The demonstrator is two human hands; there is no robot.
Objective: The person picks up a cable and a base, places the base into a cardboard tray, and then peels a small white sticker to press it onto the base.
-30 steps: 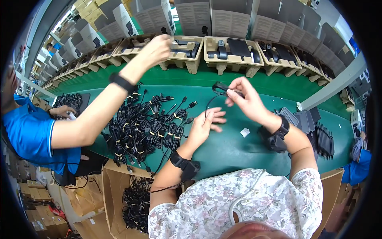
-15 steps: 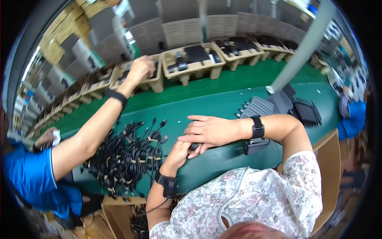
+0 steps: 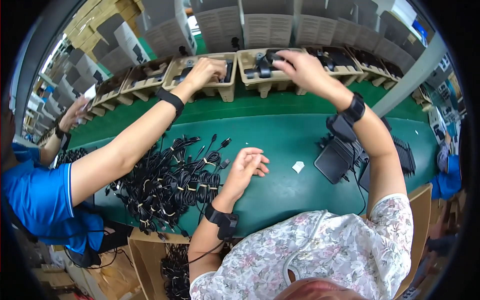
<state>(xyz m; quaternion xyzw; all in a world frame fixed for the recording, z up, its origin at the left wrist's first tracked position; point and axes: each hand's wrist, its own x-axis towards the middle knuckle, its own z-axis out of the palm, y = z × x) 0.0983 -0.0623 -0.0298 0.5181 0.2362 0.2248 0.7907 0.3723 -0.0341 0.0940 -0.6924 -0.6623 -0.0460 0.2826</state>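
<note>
Right hand (image 3: 302, 67) has moved off the left hand (image 3: 243, 170), which it overlapped in the earlier frame, and is now at a pulp tray (image 3: 263, 89). Its fingers meet a black item (image 3: 272, 56) in that tray; whether they grip it cannot be told. Left hand: separate, fingers loosely curled, beside the bundled black cables (image 3: 185, 187). A co-worker's hand (image 3: 207, 71) occupies the adjacent tray (image 3: 226, 93). Box panels (image 3: 267, 32) stand behind the trays; a grey post (image 3: 407, 82) rises at right. A white scrap (image 3: 298, 167) lies between the forearms.
</note>
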